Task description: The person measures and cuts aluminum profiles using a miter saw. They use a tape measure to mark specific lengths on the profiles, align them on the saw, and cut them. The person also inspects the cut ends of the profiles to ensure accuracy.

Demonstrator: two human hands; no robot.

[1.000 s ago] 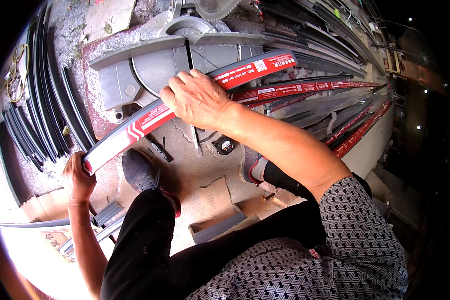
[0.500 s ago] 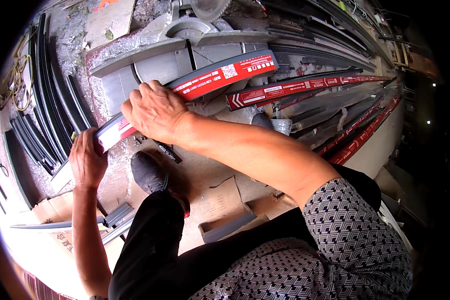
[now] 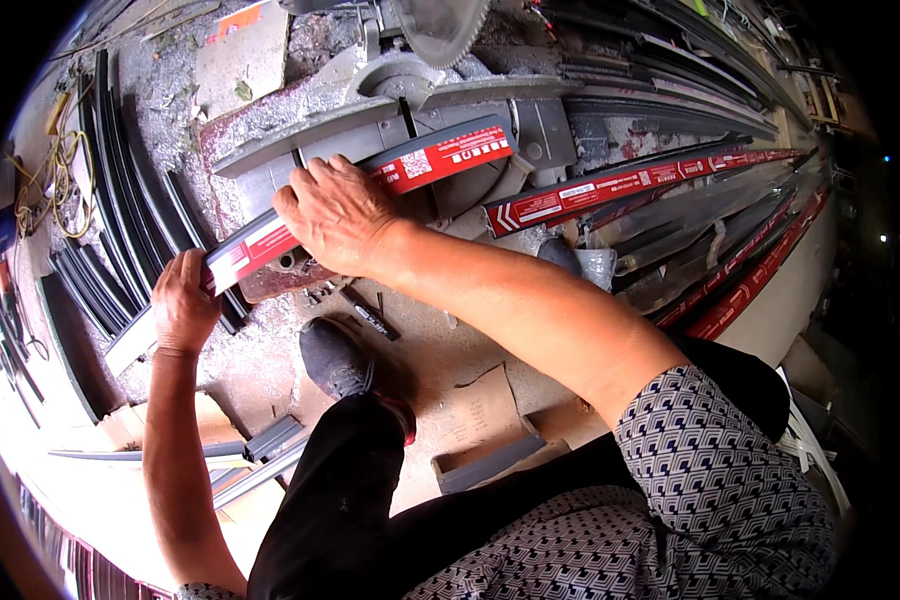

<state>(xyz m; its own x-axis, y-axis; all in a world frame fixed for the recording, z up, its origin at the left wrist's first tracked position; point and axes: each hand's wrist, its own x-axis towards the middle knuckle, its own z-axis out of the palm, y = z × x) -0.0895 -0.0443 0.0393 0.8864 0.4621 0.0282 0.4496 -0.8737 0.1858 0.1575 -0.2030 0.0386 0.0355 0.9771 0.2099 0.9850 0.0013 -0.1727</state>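
Observation:
A long profile bar (image 3: 440,163) with red printed film along its face lies at a slant over the grey bed of a mitre saw (image 3: 315,137). My right hand (image 3: 338,215) is closed over the bar near its middle, knuckles up. Further down to the left, my left hand (image 3: 185,303) grips the same bar, fingers wrapped over its upper edge. Past that hand a pale stretch of the bar runs on to the lower left. The round toothed saw blade (image 3: 438,28) stands above the bed, beyond the bar and apart from it.
More red-filmed profiles (image 3: 630,185) lie to the right. Dark strips (image 3: 120,190) and a yellow cord (image 3: 65,180) are on the left floor. My shoe (image 3: 335,358) stands below the saw, near a small black tool (image 3: 370,315). A cardboard box (image 3: 485,440) sits near my legs.
The bar has slid to the left along the saw bed with both hands still on it; its right end now stops short of the bed's right side. The whole view has shifted slightly.

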